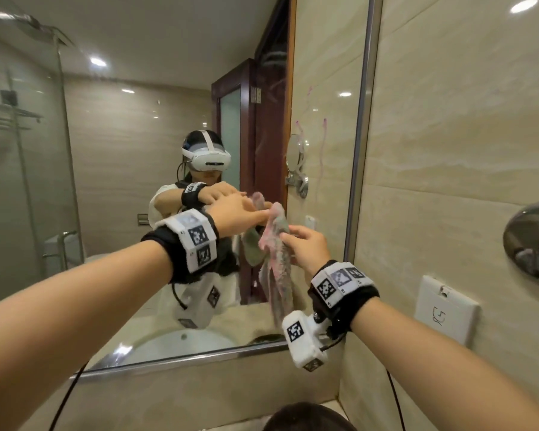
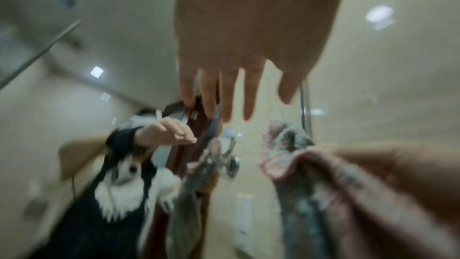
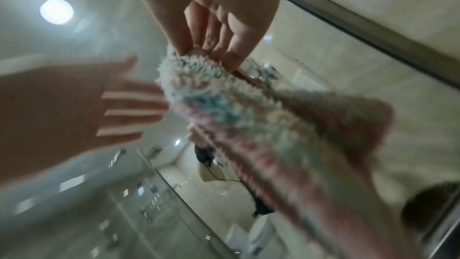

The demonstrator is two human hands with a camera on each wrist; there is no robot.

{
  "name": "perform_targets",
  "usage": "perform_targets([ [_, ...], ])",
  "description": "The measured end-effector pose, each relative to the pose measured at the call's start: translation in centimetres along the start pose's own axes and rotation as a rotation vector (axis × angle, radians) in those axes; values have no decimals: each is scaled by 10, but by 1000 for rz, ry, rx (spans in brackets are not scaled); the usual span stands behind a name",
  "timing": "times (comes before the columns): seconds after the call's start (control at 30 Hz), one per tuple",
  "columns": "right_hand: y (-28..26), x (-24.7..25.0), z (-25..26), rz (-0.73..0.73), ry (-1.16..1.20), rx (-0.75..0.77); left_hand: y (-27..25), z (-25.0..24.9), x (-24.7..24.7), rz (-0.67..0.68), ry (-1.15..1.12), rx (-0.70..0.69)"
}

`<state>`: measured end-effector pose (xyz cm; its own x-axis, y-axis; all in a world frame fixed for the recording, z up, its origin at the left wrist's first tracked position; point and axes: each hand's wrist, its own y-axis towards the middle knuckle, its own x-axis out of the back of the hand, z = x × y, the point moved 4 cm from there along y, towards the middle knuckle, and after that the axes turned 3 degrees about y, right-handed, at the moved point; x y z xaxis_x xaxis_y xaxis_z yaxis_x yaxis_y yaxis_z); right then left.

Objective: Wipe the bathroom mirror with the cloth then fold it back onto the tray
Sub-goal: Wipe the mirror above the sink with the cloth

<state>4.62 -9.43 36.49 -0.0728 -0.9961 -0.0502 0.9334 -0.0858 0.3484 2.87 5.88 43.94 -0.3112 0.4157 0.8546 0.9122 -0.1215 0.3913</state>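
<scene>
A fluffy pink, white and blue cloth (image 1: 277, 253) hangs in front of the mirror (image 1: 137, 181). My right hand (image 1: 305, 244) pinches its upper part between thumb and fingers, seen close in the right wrist view on the cloth (image 3: 224, 105) by the right hand (image 3: 219, 46). My left hand (image 1: 240, 213) reaches toward the top of the cloth with straight, spread fingers (image 2: 224, 95); it holds nothing. The cloth (image 2: 298, 164) hangs to the right of those fingers. Purple smears (image 1: 322, 144) mark the mirror's right side. No tray is in view.
The mirror's metal frame (image 1: 358, 150) meets a beige tiled wall (image 1: 464, 135) on the right. A chrome fixture (image 1: 535, 241) and a white wall plate (image 1: 445, 309) sit on that wall. The mirror reflects a washbasin (image 1: 181, 340), a shower screen and me.
</scene>
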Motion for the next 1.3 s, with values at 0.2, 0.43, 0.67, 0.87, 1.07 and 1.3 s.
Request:
perform_targets([
  [0.2,37,14,25,-257,19,107,6,28,30,-502,537,-63],
  [0.43,69,13,118,-446,-264,479,25,50,22,-515,747,-80],
  [0.67,119,2,177,-574,-410,644,51,60,28,-561,703,114],
  [0.87,165,-18,193,-510,-525,618,63,63,26,-601,854,46],
  [1.07,187,-38,201,-385,-438,669,66,74,26,-711,936,-111],
  [1.3,175,-95,208,-70,-952,1001,66,70,28,-649,917,-66],
])
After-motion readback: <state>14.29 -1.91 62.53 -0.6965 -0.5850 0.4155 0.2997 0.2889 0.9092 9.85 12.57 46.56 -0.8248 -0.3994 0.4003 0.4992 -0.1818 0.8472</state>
